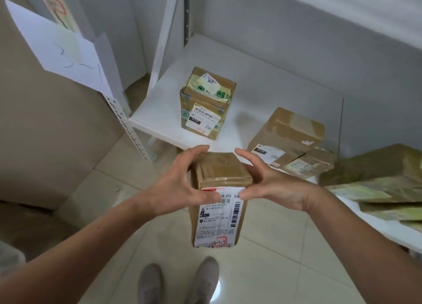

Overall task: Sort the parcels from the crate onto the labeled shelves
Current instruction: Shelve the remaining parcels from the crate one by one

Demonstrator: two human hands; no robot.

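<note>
I hold a small brown cardboard parcel (220, 196) upright in front of me, above the floor. Its white shipping label faces me, with "3-1-3" handwritten in a red box at the bottom. My left hand (180, 185) grips its left side, thumb on the label. On its right side is my right hand (269, 185), which grips it with the thumb pressing the label's top edge. Just beyond is the low white shelf (157, 112), where a taped brown parcel (205, 105) stands upright.
A larger brown box (292, 141) lies on the shelf at the right, with flat greenish packets (383, 182) further right. A paper sign (66, 50) reading "3-1" hangs on the left upright. My shoes (178, 281) stand on the tiled floor below.
</note>
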